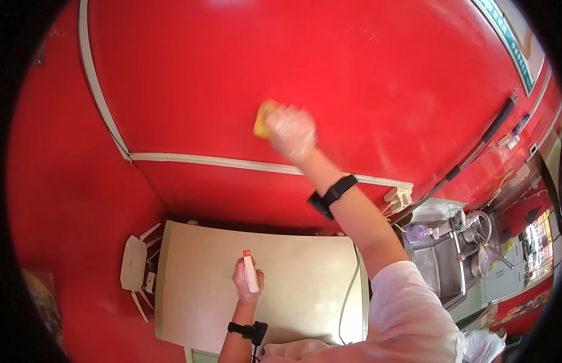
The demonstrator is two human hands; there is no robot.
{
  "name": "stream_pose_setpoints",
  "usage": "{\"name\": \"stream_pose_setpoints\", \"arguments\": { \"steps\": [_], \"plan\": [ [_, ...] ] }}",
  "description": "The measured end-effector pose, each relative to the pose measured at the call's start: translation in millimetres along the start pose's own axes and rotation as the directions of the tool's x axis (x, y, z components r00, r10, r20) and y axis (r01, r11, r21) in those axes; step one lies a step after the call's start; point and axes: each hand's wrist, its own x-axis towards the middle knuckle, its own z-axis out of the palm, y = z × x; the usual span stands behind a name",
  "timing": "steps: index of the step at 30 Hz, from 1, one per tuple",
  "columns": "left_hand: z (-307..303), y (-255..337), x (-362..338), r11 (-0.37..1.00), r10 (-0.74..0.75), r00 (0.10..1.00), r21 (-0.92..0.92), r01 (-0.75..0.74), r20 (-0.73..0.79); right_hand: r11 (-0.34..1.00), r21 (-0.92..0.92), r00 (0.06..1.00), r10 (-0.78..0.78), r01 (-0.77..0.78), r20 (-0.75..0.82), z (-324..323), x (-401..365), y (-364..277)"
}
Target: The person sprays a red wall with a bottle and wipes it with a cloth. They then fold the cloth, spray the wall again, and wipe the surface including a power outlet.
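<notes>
On the red wall (220,78), my right hand (293,133) wears a clear plastic glove and presses a yellow sponge (264,124) to the surface. The hand is slightly blurred and covers part of the sponge. Lower down, over the pale tabletop (305,278), my left hand (247,281) is wrapped round a spray bottle. The white head and red nozzle of the spray bottle (250,272) show from above; its body is hidden below the hand. Both wrists carry black bands.
White cable trunking (220,161) crosses the wall to a socket with plugs (399,196). A white router-like box (134,263) is left of the table. At right are a metal sink (438,266), pans (479,263) and a black-wrapped pipe (499,121). A cable (351,284) lies along the table's right side.
</notes>
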Motion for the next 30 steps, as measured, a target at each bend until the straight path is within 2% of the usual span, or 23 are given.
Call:
{"name": "stream_pose_setpoints", "arguments": {
  "steps": [1, 2, 3, 4, 5, 6, 7, 8, 9, 10, 11, 13, 15, 16, 18, 19, 21, 23, 24, 26, 27, 28, 30],
  "plan": [
    [1, -2, 0, 1.000, 0.006, 1.000, -0.002, -0.006, 0.006, 0.989, 0.072, 0.990, -0.125, 0.130, -0.060, 23, -23, -13],
    [1, -6, -1, 0.997, -0.052, 0.999, -0.061, 0.052, -0.010, 0.961, 0.113, 0.965, -0.242, 0.253, -0.103, 33, -42, -17],
    [2, -9, -4, 0.986, -0.115, 0.993, -0.121, 0.111, -0.025, 0.942, 0.139, 0.952, -0.302, 0.307, -0.052, 40, -58, -16],
    [1, -11, -8, 0.985, -0.121, 0.992, -0.123, 0.117, -0.024, 0.934, 0.135, 0.943, -0.334, 0.331, -0.003, 32, -65, -8],
    [-1, -14, -8, 0.997, -0.048, 0.999, -0.059, 0.047, -0.015, 0.926, 0.128, 0.931, -0.362, 0.354, 0.043, 24, -68, 3],
    [-2, -16, -7, 1.000, 0.027, 1.000, 0.001, -0.027, -0.004, 0.938, 0.091, 0.941, -0.337, 0.334, 0.029, 13, -65, 18],
    [-3, -18, -8, 0.999, 0.033, 0.999, -0.011, -0.033, -0.001, 0.949, 0.048, 0.950, -0.313, 0.312, 0.017, 0, -59, 37],
    [-3, -21, -13, 0.997, -0.041, 0.999, -0.059, 0.039, -0.027, 0.960, -0.005, 0.956, -0.279, 0.280, 0.086, -20, -48, 58],
    [1, -23, -13, 0.988, -0.115, 0.992, -0.111, 0.110, -0.047, 0.970, -0.070, 0.972, -0.232, 0.235, 0.041, -42, -37, 80],
    [5, -13, -10, 0.901, -0.293, 0.953, -0.356, 0.249, -0.075, 0.979, -0.157, 0.983, -0.148, 0.130, -0.105, -62, -24, 98],
    [5, -6, -8, 0.897, -0.289, 0.955, -0.366, 0.247, -0.064, 0.981, -0.193, 0.974, -0.069, 0.026, -0.216, -76, -12, 123],
    [0, -3, -3, 0.997, -0.030, 0.999, -0.075, 0.029, -0.011, 0.962, -0.203, 0.903, 0.081, -0.181, -0.421, -98, 16, 168],
    [-1, -18, -6, 0.999, -0.001, 1.000, -0.034, 0.001, -0.011, 0.870, -0.013, 0.712, 0.395, -0.493, -0.581, -124, 45, 181],
    [-2, -18, -5, 1.000, 0.015, 1.000, -0.018, -0.015, -0.009, 0.870, -0.013, 0.710, 0.393, -0.493, -0.583, -108, 53, 194],
    [-1, -12, -7, 1.000, 0.026, 1.000, -0.004, -0.026, 0.001, 0.870, 0.318, 0.590, 0.490, -0.377, -0.642, -66, 56, 212],
    [-2, -9, -7, 1.000, -0.005, 1.000, 0.018, 0.006, -0.012, 0.859, 0.056, 0.670, 0.435, -0.508, -0.602, -84, 44, 149],
    [0, -7, -4, 0.999, -0.030, 0.999, 0.043, 0.030, -0.018, 0.964, -0.073, 0.878, 0.199, -0.255, -0.436, -47, 6, 95],
    [1, -8, -6, 0.996, -0.090, 0.993, -0.032, 0.087, -0.071, 0.999, 0.034, 0.989, 0.025, -0.020, -0.145, -18, -42, 58],
    [1, -7, -6, 0.996, -0.091, 0.994, -0.025, 0.090, -0.063, 0.997, 0.070, 0.995, -0.008, 0.015, -0.097, -4, -67, 50],
    [3, -4, -5, 0.976, -0.194, 0.978, -0.119, 0.184, -0.080, 0.993, 0.113, 0.998, -0.040, 0.044, -0.045, -4, -89, 50],
    [2, -2, -6, 0.975, -0.196, 0.977, -0.117, 0.187, -0.078, 0.996, 0.092, 0.998, -0.016, 0.012, 0.053, -14, -93, 57],
    [1, -2, -5, 0.987, -0.135, 0.989, -0.095, 0.129, -0.063, 0.998, 0.065, 0.989, 0.007, -0.016, 0.148, -26, -94, 65],
    [2, -3, -3, 0.994, -0.071, 0.996, -0.081, 0.067, -0.047, 0.981, 0.014, 0.981, 0.192, -0.192, -0.016, -56, -79, 92]
  ]
}}
